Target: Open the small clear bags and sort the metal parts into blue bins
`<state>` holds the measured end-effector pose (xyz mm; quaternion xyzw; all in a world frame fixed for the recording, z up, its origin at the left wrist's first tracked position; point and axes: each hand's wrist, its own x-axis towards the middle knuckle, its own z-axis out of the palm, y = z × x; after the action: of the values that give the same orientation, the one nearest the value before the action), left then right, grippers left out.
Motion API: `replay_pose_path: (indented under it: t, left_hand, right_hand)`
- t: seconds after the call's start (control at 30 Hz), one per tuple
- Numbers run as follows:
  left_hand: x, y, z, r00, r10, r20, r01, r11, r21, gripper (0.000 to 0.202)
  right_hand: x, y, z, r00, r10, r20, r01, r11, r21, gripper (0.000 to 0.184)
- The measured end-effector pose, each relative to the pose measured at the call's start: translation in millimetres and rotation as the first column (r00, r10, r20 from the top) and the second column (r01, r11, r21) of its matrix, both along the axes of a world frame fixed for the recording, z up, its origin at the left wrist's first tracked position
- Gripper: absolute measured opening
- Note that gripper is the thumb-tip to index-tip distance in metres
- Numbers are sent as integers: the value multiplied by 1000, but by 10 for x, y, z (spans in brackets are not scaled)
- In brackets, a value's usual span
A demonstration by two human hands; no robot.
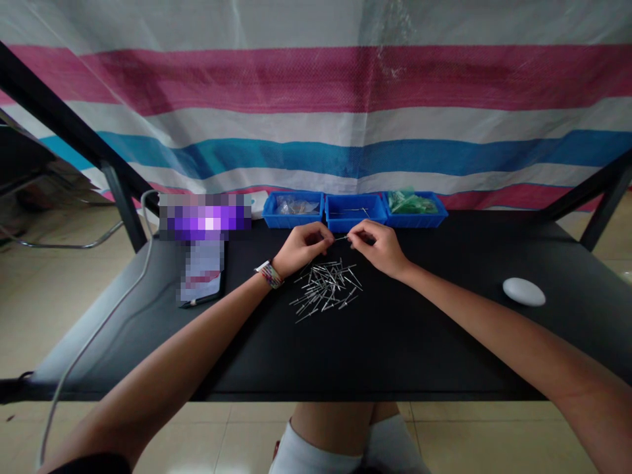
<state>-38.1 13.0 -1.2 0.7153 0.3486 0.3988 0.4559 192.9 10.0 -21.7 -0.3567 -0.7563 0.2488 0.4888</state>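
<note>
Between my two hands a thin silver blind rivet (342, 238) is stretched sideways, just in front of the middle blue bin (356, 222). My left hand (307, 245), with a patterned band at the wrist, pinches its left end. At the other end the closed fingertips of my right hand (379, 246) grip it. Below the hands a loose pile of blind rivets (326, 287) lies on the black table (395, 349), pointing in many directions. The middle bin holds a few long thin pieces.
A left bin (269, 222) holds a clear plastic bag (296, 206); the right bin (434, 222) holds green plastic packaging (412, 202). A phone (202, 270) with a blurred screen lies left, near a white cable (106, 329). A white oval object (524, 291) rests right. Striped sheeting (316, 79) hangs behind.
</note>
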Motion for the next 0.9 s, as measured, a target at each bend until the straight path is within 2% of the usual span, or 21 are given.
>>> replay_pose_path:
  t: [0.23,0.33,0.53,0.67,0.8,0.9]
  left_hand:
    - [-7,17,-45,1000,18,-7,-18,1000,4,33]
    - [-9,20,-48,1000,26,-10,-26,1000,1,32]
    - [-7,26,-54,999,24,-22,-24,1000,-6,29]
    - [-17,42,-81,999,25,23,-24,999,-32,28]
    - [-29,61,-115,998,16,65,-12,998,-54,26]
    - [-28,66,-127,997,7,75,-2,998,-61,23]
  right_hand:
    - [-5,-5,-44,996,65,-62,-71,993,-90,18]
    - [-11,-19,-48,997,65,-51,-68,996,-49,13]
    - [-16,-89,19,1000,-1,20,-1,995,100,9]
    - [9,-95,63,996,-91,-15,92,981,173,9]
    - [73,0,41,973,-217,-77,225,966,124,22]
    - [112,72,-3,969,-221,-106,226,974,32,28]
